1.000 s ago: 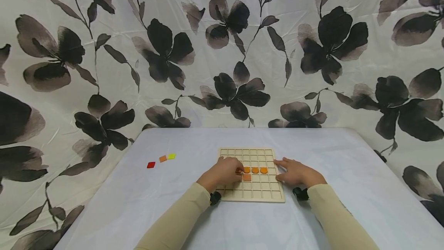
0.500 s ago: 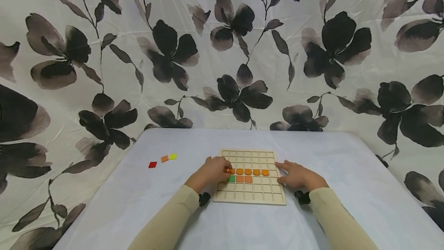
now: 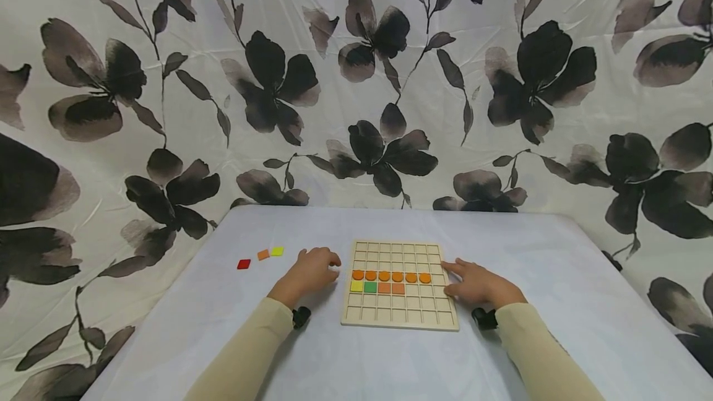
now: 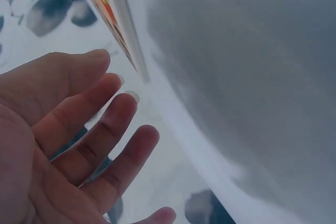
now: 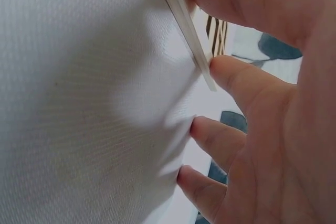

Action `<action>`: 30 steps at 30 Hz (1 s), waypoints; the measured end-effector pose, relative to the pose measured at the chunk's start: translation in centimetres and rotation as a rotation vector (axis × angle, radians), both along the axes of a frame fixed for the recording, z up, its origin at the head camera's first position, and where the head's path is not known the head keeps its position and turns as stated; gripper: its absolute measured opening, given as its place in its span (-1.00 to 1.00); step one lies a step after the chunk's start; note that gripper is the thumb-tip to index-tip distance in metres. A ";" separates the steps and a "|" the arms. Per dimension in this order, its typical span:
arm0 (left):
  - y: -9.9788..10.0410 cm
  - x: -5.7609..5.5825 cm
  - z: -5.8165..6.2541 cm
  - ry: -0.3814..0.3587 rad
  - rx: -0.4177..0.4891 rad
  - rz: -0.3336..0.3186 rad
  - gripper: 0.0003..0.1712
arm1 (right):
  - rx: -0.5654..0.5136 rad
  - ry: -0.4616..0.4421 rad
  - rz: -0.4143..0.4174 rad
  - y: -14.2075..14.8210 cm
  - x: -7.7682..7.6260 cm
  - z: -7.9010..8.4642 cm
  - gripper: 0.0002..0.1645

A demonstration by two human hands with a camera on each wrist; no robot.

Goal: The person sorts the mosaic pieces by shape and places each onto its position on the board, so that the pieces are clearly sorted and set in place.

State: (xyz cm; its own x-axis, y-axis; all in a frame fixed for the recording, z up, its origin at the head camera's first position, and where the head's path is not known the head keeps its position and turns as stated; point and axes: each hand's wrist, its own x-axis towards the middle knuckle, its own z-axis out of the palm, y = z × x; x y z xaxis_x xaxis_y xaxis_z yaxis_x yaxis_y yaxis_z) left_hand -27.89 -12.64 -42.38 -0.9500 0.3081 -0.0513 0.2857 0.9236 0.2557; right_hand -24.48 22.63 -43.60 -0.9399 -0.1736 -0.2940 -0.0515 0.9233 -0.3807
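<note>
A pale wooden grid board [image 3: 398, 314] lies flat on the table. Along one row of it sit several round orange discs [image 3: 384, 276]. In the row below are a yellow tile [image 3: 356, 286], a green tile [image 3: 370, 288] and two orange tiles [image 3: 398, 288]. My left hand [image 3: 309, 272] hovers just left of the board, apart from it; the left wrist view shows its fingers spread and loosely bent, holding nothing. At the board's right edge [image 5: 184, 22], the thumb and a finger of my right hand [image 3: 482, 283] touch the wood, the other fingertips resting on the cloth.
On the left of the table lie three loose square tiles: red [image 3: 243, 264], orange [image 3: 263, 255] and yellow [image 3: 277, 252]. A white cloth covers the table [image 3: 390, 364]. Behind it hangs a floral curtain [image 3: 312, 172].
My left hand has moved left along the disc row and off the board, leaving more orange discs there and uncovering the yellow and green tiles. My right hand stays at the edge.
</note>
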 end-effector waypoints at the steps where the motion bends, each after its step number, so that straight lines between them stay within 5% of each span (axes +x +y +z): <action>1: -0.5 -0.1 0.0 0.002 -0.003 0.010 -0.70 | 0.000 0.002 0.000 0.0 0.0 0.0 -0.19; 30: -11.2 -0.6 0.2 0.031 -0.086 0.211 -0.68 | 0.008 0.006 -0.023 -0.5 0.1 0.1 -0.20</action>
